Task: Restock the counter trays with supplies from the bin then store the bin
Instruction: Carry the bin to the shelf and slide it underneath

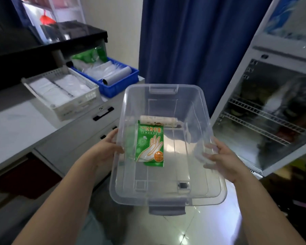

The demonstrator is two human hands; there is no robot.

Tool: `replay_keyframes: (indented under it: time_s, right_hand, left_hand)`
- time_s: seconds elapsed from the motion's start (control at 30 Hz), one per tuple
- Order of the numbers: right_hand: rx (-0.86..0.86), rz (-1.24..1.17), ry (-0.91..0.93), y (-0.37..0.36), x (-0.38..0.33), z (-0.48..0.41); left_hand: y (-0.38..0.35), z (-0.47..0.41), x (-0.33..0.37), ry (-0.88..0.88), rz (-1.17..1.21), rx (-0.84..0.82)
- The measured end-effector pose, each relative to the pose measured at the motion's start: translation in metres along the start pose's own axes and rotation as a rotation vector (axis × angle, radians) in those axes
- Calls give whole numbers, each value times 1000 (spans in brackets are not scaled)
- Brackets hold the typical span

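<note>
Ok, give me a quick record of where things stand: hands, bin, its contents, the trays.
left hand: grips the bin's left rim
right hand: grips the bin's right rim
bin: clear plastic, open top, held beside the counter
in bin: green glove packet lying flat; patterned roll at its far end
white tray: on the counter, holds white bags
blue tray: behind the white tray, holds clear bags and a grey roll

fridge interior (272,112): blurred | right hand (223,158) fingertips: veiled by bin (166,197) wall
</note>
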State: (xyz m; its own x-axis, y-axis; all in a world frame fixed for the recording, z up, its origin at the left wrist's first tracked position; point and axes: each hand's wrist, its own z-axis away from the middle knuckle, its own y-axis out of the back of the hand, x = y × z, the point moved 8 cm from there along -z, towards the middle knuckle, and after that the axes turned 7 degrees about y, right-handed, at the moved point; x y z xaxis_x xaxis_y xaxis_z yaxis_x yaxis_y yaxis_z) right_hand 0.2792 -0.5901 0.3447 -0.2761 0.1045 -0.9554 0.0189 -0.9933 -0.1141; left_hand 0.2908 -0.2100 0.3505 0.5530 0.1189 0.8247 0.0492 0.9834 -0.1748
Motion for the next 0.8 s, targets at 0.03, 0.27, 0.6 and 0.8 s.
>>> replay_keyframes:
  time_s: [0.03, 0.27, 0.6, 0.8]
  right_hand:
    - [-19, 13, 19, 11, -12, -10]
    - [-42, 78, 41, 58, -63, -96]
    - [0, 37, 127, 62, -131, -262]
    - [-11, 40, 141, 40, -210, -387]
  left_hand:
    - [-13, -9, 5, 2, 19, -11]
    - [-65, -81, 55, -35, 45, -17]
    - [-47, -228, 185, -46, 6, -112]
    - [-27, -322, 299, -206, -71, -99]
